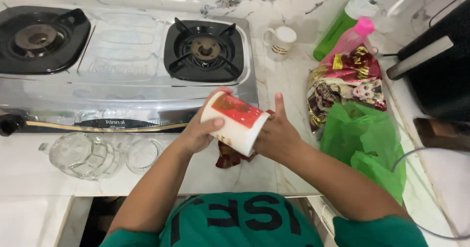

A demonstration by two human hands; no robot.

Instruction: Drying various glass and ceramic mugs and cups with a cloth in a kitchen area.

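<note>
White cylindrical paper cup with red print (pixel 235 122) held above the near counter edge, tilted — long axis running far-left to near-right. Left hand (pixel 198 132) grasps its side; right hand (pixel 276 136) grips its near-right end.

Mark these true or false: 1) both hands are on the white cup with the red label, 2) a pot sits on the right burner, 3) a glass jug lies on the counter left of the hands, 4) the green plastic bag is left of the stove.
1) True: the left hand and right hand hold the cup, tilted on its side.
2) False: the right burner is bare.
3) True: the glass jug lies in front of the stove.
4) False: the green plastic bag lies to the right of it, beside the hands.
</note>
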